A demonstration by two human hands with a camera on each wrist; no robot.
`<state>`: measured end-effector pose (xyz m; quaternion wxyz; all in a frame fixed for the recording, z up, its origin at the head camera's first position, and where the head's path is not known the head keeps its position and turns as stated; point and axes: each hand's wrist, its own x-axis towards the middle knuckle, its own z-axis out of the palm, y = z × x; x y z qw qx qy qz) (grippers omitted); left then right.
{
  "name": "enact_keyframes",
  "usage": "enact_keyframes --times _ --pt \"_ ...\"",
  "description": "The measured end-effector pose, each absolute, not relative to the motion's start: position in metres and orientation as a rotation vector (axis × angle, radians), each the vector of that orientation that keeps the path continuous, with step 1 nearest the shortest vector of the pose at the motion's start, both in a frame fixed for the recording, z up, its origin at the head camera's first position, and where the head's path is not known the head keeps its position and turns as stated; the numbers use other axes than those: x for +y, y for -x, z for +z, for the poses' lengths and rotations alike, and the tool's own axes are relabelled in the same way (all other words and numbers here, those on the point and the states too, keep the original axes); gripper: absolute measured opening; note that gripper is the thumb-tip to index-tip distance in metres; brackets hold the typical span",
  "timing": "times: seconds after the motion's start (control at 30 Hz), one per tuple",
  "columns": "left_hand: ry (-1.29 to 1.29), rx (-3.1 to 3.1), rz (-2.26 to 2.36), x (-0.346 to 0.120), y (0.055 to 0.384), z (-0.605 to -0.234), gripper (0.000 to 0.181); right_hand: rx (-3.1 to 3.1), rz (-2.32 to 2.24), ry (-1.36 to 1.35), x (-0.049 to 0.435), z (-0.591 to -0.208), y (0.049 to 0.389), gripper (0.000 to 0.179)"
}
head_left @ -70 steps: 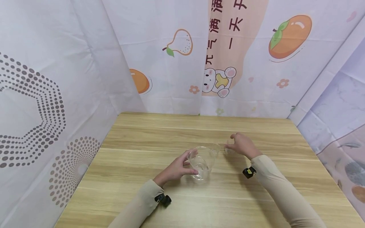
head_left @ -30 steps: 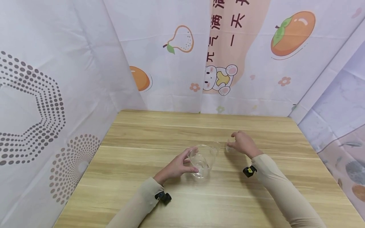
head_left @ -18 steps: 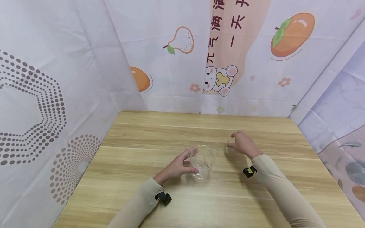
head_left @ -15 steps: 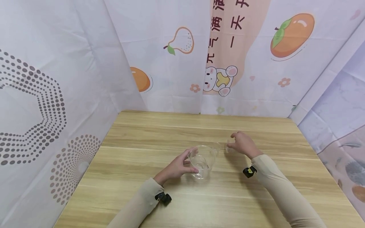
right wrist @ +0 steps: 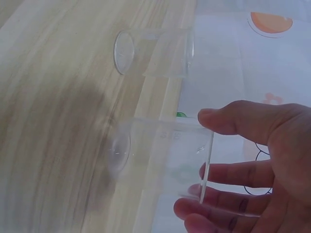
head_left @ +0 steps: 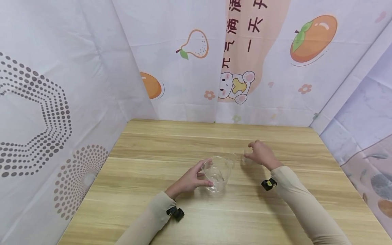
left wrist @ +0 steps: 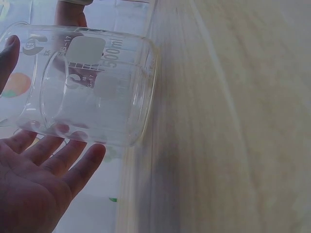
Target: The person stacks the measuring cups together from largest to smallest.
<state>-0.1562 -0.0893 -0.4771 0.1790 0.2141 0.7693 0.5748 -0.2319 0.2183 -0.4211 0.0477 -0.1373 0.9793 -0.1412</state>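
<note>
In the head view my left hand [head_left: 189,179] grips a clear glass beaker [head_left: 221,182] by its side, thumb in front and fingers behind. The left wrist view shows a 500ml mark on its wall, and a smaller beaker [left wrist: 73,109] shows inside it. My right hand [head_left: 264,157] pinches a small clear beaker [right wrist: 150,153] at its rim between thumb and fingers, its base close to the tabletop. A further clear beaker [right wrist: 163,53] stands upright between the two hands, partly overlapped by the big one in the head view.
The wood-grain table [head_left: 147,146] carries the beakers near its middle. A printed white curtain [head_left: 190,85] hangs along its far edge, with more hanging cloth on the left and right. A small black camera [head_left: 175,213] is strapped to each wrist.
The head view has shifted slightly. Both hands stay nearly where they were, each holding the same beaker.
</note>
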Motion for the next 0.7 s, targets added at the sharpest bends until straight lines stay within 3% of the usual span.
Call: enact_keyframes --times 0.7 --pt "-0.600 2.185 1.598 -0.090 0.156 -0.477 0.086 3.015 -0.492 0.463 0.217 -0.403 0.224 0.052"
